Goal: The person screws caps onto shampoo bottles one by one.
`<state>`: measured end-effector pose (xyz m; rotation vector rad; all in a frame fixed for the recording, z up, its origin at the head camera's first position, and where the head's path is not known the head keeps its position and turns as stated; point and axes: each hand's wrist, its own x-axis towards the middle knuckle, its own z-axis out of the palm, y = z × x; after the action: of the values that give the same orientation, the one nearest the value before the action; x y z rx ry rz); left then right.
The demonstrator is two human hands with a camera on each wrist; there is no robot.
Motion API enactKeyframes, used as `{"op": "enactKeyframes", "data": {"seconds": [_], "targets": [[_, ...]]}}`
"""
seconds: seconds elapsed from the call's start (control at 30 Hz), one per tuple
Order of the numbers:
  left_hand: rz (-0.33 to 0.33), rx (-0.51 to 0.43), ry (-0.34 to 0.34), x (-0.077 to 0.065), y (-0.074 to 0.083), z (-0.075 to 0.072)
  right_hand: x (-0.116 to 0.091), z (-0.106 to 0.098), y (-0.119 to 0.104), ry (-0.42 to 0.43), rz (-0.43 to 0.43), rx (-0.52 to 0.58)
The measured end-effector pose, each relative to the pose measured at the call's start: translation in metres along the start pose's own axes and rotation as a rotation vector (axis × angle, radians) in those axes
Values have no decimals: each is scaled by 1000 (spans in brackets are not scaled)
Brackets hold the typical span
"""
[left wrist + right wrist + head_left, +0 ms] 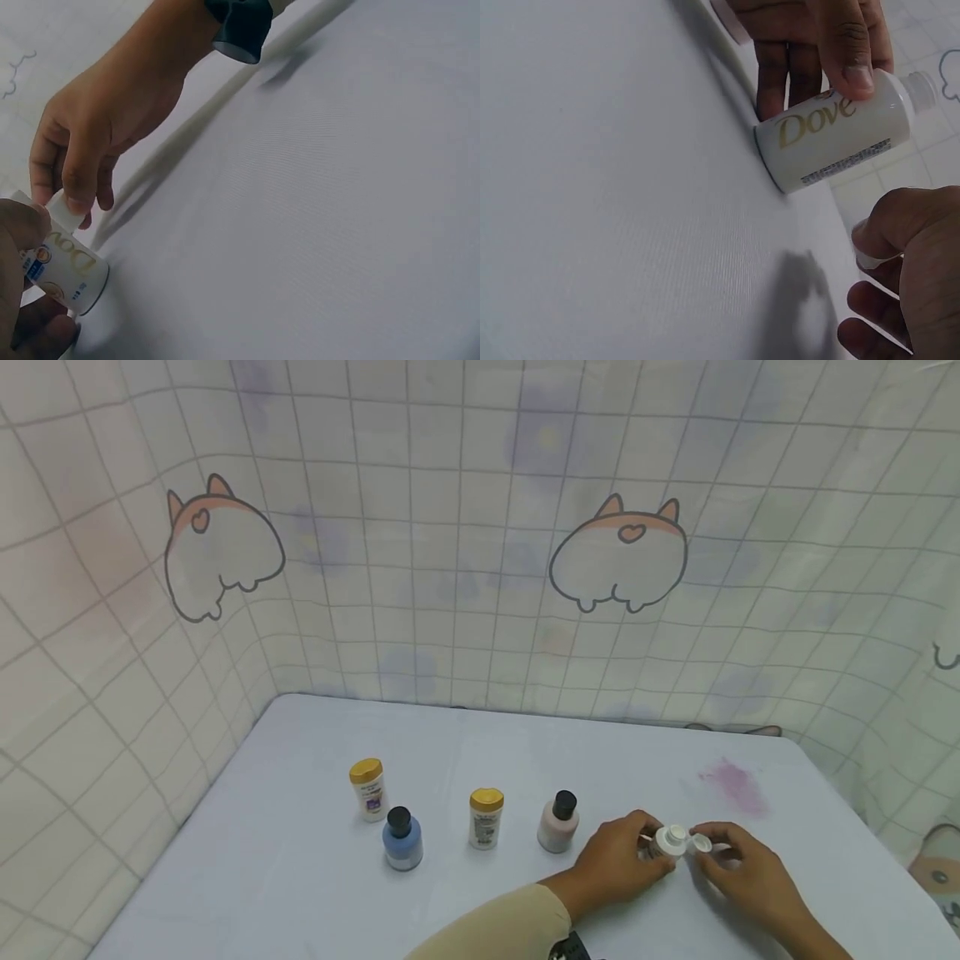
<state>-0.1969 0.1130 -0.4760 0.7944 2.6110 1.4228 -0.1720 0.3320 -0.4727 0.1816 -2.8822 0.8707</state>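
My left hand [618, 858] grips a small white Dove bottle [670, 842] near the table's right side. Its lettering and open threaded neck show in the right wrist view, where the bottle [836, 142] has its base at the tabletop. My right hand [757, 877] pinches a white screw cap [701, 843] between thumb and fingers, just right of the neck. In the right wrist view the cap [874, 262] is apart from the bottle and mostly covered by fingers. The left wrist view shows the cap [64, 213] overlapping the bottle's top end.
Left of the hands stand a pale pink bottle with black cap [558, 823], a yellow-capped white bottle [485, 820], a blue bottle with black cap [402, 841] and another yellow-capped bottle [369, 791]. A pink stain [737, 787] marks the white table [300, 877] behind the right hand.
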Motion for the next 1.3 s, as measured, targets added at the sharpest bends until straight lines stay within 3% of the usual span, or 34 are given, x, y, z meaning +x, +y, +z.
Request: {"op": "enactKeyframes", "data": {"seconds": [0.17, 0.43, 0.73, 0.97, 1.3], "targets": [[14, -34, -9, -7, -1, -5, -2, 0, -9, 31, -83, 56], [30, -81, 1, -15, -4, -12, -6, -6, -25, -13, -33, 54], [62, -101, -12, -20, -2, -17, -7, -10, -40, 50, -151, 42], [72, -116, -39, -22, 0, -24, -8, -14, -48, 38, -149, 90], [77, -128, -50, -24, -3, -28, -9, -16, -51, 55, -238, 119]]}}
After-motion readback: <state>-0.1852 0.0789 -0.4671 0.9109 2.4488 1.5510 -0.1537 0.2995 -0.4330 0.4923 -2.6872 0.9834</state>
